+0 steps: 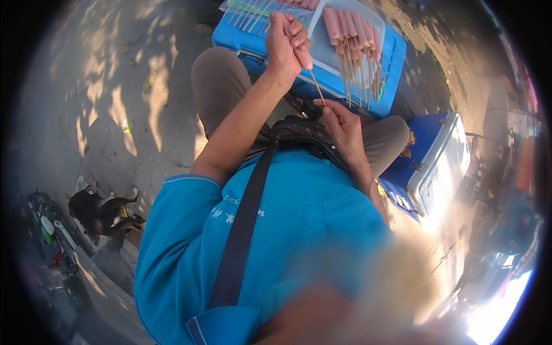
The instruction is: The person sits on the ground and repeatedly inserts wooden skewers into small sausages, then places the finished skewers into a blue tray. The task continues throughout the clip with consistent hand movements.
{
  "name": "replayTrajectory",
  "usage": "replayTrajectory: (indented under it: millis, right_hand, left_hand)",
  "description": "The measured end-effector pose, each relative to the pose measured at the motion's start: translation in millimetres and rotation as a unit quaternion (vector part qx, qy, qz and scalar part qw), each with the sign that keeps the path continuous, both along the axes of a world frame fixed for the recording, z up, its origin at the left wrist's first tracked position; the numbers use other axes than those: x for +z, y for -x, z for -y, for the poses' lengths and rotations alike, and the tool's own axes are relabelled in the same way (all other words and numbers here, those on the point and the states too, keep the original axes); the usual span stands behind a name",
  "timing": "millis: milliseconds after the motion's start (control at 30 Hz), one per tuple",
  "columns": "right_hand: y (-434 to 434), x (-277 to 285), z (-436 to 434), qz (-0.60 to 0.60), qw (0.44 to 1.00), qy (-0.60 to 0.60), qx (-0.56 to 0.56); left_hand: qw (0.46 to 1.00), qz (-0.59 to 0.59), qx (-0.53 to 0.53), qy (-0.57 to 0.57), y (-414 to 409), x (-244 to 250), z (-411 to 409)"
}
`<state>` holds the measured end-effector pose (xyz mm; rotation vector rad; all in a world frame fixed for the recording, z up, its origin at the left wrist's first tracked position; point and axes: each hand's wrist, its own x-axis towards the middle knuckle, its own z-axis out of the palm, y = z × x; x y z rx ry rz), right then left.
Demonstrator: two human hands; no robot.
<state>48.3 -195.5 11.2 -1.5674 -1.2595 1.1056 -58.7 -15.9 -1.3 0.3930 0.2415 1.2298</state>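
Note:
My left hand (288,45) is wrapped around a pink sausage (304,59), whose lower end sticks out below the fingers. A thin wooden skewer (318,86) runs from that end down to my right hand (343,125), which pinches it between thumb and fingers. Just beyond, a white plastic tray (321,45) rests on the lid of a blue cooler box (241,41). Skewered pink sausages (351,28) are piled in it, their sticks pointing towards me over its near rim. Several bare wooden skewers (251,19) lie left of the tray, by a clear plastic bag (304,17).
More pink sausages (307,3) show at the top edge. A dark blue cooler with a white lid (431,159) stands by my right knee. On the ground at left lies a dark dog (103,209). A black bag (302,129) sits at my waist.

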Motion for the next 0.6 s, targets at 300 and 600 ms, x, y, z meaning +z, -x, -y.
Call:
replayTrajectory:
  millis: [300, 600]
  right_hand:
    - [12.4, 8.1, -3.6, -0.097, 0.995, 0.006, -0.008]
    - [15.1, 12.4, -8.1, -0.153, 0.988, 0.016, -0.008]
  left_hand:
    - [1.0, -0.005, -0.027, -0.014, -4.7, 5.0, 11.1]
    - [0.997, 0.025, -0.073, 0.009, -11.4, 6.4, 27.6]
